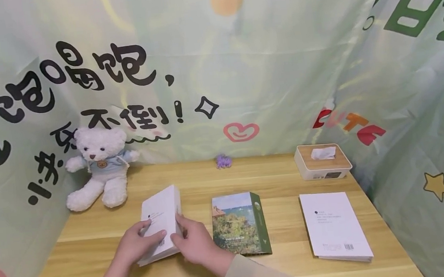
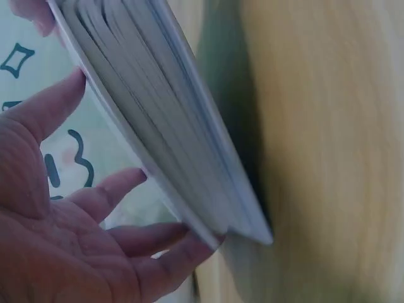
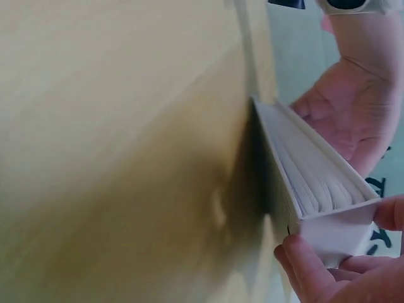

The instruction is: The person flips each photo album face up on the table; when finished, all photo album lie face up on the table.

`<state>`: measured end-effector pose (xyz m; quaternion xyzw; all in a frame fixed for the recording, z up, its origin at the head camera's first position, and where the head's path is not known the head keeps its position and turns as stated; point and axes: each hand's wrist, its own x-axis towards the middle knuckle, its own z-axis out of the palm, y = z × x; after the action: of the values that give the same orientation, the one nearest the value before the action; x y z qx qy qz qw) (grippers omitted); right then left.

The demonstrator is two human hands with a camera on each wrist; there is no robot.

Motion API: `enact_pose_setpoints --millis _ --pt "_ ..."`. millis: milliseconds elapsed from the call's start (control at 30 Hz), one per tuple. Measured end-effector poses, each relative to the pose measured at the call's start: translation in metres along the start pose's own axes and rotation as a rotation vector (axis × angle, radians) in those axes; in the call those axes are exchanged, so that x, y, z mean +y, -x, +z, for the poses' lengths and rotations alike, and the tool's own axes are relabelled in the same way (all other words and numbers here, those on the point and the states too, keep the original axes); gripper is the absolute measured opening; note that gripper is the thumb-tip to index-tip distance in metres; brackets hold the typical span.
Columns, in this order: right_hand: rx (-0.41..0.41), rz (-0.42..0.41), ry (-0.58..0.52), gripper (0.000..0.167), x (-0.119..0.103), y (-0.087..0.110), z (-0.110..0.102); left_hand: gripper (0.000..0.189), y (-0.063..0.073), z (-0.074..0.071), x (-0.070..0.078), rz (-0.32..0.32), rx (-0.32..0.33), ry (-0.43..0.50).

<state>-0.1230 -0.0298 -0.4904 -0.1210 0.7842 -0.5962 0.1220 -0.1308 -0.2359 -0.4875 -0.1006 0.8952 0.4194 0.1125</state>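
Note:
A thick white photo album (image 1: 160, 204) is tilted just above the wooden table, between both hands. My right hand (image 1: 197, 241) grips its spine, the thumb on one cover and fingers on the other, as the right wrist view shows. My left hand (image 1: 137, 242) rests its thumb and spread fingers on the outer white cover, and in the left wrist view the fingertips (image 2: 136, 175) touch that cover. The page edges (image 2: 136, 101) face the left wrist camera. Right of my hands lies a photo album (image 1: 234, 224) with a painted landscape cover and green spine.
Another white album (image 1: 335, 225) lies barcode side up at the table's right. Behind it stands a tissue box (image 1: 322, 162). A purple flower-like thing (image 1: 223, 161) sits at the back edge, and a white teddy bear (image 1: 102, 168) at the back left. Printed curtains (image 1: 281, 83) enclose the table.

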Motion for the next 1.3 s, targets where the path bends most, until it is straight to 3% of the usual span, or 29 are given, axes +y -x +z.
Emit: enact_pose_setpoints --millis 100,467,667,967,1133,1300 --pt "0.024 -0.032 -0.013 0.060 -0.006 0.002 -0.007 0.085 0.000 0.001 0.002 0.020 -0.029 0.084" --pt "0.094 -0.154 0.140 0.062 -0.008 0.015 -0.025 0.073 -0.001 0.013 0.009 0.065 -0.145 0.317" --pt "0.136 -0.194 0.196 0.060 -0.001 0.017 -0.027 0.073 0.001 0.022 0.015 0.075 -0.144 0.299" --pt "0.174 -0.224 0.320 0.062 -0.005 0.017 -0.023 0.072 0.008 0.021 0.021 0.088 -0.127 0.233" --pt "0.200 -0.242 0.418 0.061 -0.009 0.015 -0.024 0.073 0.008 0.019 0.023 0.078 -0.162 0.272" --pt "0.188 -0.197 0.449 0.060 -0.009 0.013 -0.024 0.072 0.008 0.018 0.021 0.068 -0.170 0.317"
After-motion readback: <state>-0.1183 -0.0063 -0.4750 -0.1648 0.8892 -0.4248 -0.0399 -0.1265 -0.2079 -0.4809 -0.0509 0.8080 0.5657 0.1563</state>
